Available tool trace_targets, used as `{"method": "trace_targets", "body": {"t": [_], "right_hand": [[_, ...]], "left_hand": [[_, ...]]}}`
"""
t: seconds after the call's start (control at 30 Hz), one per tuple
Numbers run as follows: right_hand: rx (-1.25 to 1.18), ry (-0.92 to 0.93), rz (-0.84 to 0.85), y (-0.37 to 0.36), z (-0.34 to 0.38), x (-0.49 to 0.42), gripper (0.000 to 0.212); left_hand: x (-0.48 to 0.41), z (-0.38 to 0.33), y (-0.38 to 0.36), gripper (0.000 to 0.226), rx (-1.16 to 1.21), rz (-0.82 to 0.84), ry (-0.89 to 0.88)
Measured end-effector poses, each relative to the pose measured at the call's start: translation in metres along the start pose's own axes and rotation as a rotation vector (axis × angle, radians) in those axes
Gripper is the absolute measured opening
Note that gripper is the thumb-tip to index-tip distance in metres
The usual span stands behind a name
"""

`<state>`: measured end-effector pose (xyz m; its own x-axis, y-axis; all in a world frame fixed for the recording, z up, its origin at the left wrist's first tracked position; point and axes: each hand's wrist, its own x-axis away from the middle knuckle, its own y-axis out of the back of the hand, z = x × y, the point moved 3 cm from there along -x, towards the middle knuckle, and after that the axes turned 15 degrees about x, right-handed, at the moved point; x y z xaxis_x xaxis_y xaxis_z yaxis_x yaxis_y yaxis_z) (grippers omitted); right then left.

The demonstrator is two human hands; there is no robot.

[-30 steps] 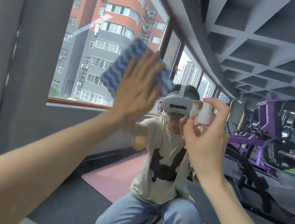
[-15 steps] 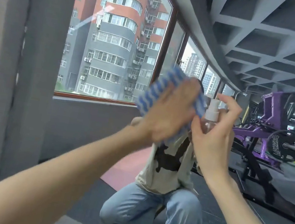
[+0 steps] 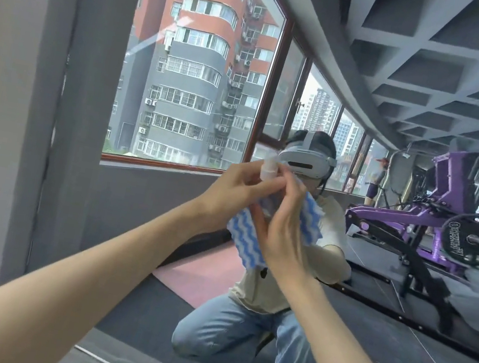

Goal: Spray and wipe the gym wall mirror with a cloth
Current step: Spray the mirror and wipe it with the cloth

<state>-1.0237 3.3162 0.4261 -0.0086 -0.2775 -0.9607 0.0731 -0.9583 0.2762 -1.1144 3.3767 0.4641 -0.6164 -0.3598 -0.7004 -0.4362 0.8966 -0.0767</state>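
Where the two bare forearms meet in front of the mirror (image 3: 165, 200), the left hand (image 3: 230, 192) and the right hand (image 3: 283, 233) are pressed close together, near the middle of the view; between them sits the small white spray bottle (image 3: 269, 170), its cap poking up just above the fingertips. The left fingers (image 3: 260, 183) are curled and clamped just under the bottle's cap, reaching in from the left; the right fingers (image 3: 289, 186) stand upright and close together, their tips touching the bottle's right side, and I cannot tell whether they grip it or only rest against it. The blue-and-white wavy cloth (image 3: 242, 242) is bunched between the two hands, on the far side of the right hand; one part hangs down below the left hand, another juts out to the right past the right hand's knuckles; which fingers pinch it is hidden. No part of the cloth visibly touches the glass.

The mirror reflects a kneeling person in jeans and a pale shirt, wearing a white headset (image 3: 305, 160); to the right a purple weight machine (image 3: 435, 214) with a black plate (image 3: 472, 242); to the left a large window (image 3: 198, 79) facing apartment blocks; a pink mat (image 3: 200, 273) lies on the dark floor.
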Motion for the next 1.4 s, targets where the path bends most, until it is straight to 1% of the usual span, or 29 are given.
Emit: {"method": "trace_targets", "body": {"t": [0.1,0.2,0.23,0.27,0.33,0.37,0.4,0.43,0.47,0.5,0.53,0.57,0.63,0.67,0.7,0.73,0.77,0.83,0.87,0.9,0.97,1.03,1.07,1.1,1.17,1.23,1.27,1.33,1.4], "right_hand": [[0.284,0.079,0.1,-0.009,-0.013,0.009,0.06],[0.786,0.386,-0.019,-0.007,-0.028,-0.018,0.048],[0.869,0.359,-0.097,0.0,-0.034,-0.042,0.047],[0.923,0.245,-0.2,0.008,-0.038,-0.069,0.047],[1.022,-0.1,-0.376,0.017,-0.031,-0.107,0.052],[1.08,-0.162,-0.356,0.006,-0.017,-0.109,0.055],[1.14,-0.061,-0.269,-0.021,-0.001,-0.099,0.058],[1.163,0.198,-0.093,-0.061,0.017,-0.077,0.059],[1.157,0.486,0.119,-0.094,0.034,-0.047,0.058],[1.152,0.692,0.234,-0.112,0.04,-0.025,0.055],[1.126,0.732,0.25,-0.114,0.036,-0.022,0.054],[1.058,0.631,0.152,-0.106,0.03,-0.031,0.052],[0.905,0.27,-0.129,-0.072,0.012,-0.06,0.044],[0.897,0.101,-0.22,-0.061,0.009,-0.067,0.041],[0.947,0.006,-0.258,-0.062,0.012,-0.065,0.041],[0.986,0.042,-0.239,-0.077,0.02,-0.057,0.045],[1.026,0.196,-0.15,-0.102,0.034,-0.043,0.05],[1.069,0.612,0.095,-0.155,0.062,-0.015,0.059],[1.076,0.73,0.125,-0.172,0.07,-0.018,0.06],[1.1,0.763,0.067,-0.18,0.076,-0.038,0.059],[1.074,0.593,-0.056,-0.179,0.087,-0.098,0.054],[1.035,0.389,-0.067,-0.182,0.103,-0.141,0.051],[1.047,0.377,-0.059,-0.194,0.109,-0.143,0.049],[1.045,0.446,-0.03,-0.214,0.117,-0.132,0.047],[1.017,0.784,0.058,-0.258,0.135,-0.076,0.043],[1.02,1.165,0.302,-0.297,0.139,0.001,0.053],[1.058,1.203,0.346,-0.302,0.139,0.008,0.06],[0.943,1.027,0.183,-0.3,0.145,-0.031,0.058],[0.858,0.781,0.251,-0.292,0.147,-0.079,0.043]], "left_hand": [[0.004,-0.017,0.013,0.02,0.092,-0.208,-0.071],[0.002,-0.044,0.039,0.016,0.054,-0.4,-0.159],[0.002,-0.051,0.048,0.014,0.015,-0.426,-0.161],[0.002,-0.055,0.055,0.015,-0.023,-0.443,-0.152],[0.004,-0.059,0.07,0.017,-0.077,-0.494,-0.123],[0.005,-0.06,0.078,0.017,-0.089,-0.54,-0.112],[0.006,-0.06,0.086,0.018,-0.087,-0.593,-0.102],[0.008,-0.061,0.095,0.019,-0.08,-0.654,-0.086],[0.012,-0.06,0.103,0.02,-0.086,-0.706,-0.063],[0.018,-0.059,0.111,0.02,-0.105,-0.741,-0.037],[0.023,-0.058,0.119,0.021,-0.137,-0.745,-0.017],[0.029,-0.058,0.129,0.022,-0.18,-0.726,0.002],[0.044,-0.059,0.147,0.021,-0.28,-0.692,0.035],[0.051,-0.061,0.155,0.02,-0.33,-0.693,0.042],[0.057,-0.062,0.163,0.019,-0.368,-0.717,0.044],[0.063,-0.062,0.17,0.017,-0.393,-0.756,0.045],[0.069,-0.062,0.175,0.017,-0.414,-0.787,0.052],[0.084,-0.061,0.187,0.018,-0.429,-0.818,0.076],[0.092,-0.061,0.192,0.019,-0.44,-0.819,0.09],[0.099,-0.061,0.198,0.019,-0.456,-0.819,0.104],[0.11,-0.062,0.209,0.019,-0.477,-0.836,0.116],[0.12,-0.061,0.22,0.02,-0.509,-0.882,0.122],[0.125,-0.059,0.224,0.02,-0.521,-0.903,0.132],[0.13,-0.056,0.231,0.021,-0.53,-0.921,0.147],[0.141,-0.05,0.236,0.024,-0.557,-0.939,0.189],[0.149,-0.044,0.24,0.031,-0.583,-0.938,0.222],[0.151,-0.043,0.241,0.033,-0.594,-0.94,0.228],[0.153,-0.038,0.245,0.032,-0.614,-0.961,0.25],[0.154,-0.032,0.247,0.031,-0.606,-0.98,0.249]]}}
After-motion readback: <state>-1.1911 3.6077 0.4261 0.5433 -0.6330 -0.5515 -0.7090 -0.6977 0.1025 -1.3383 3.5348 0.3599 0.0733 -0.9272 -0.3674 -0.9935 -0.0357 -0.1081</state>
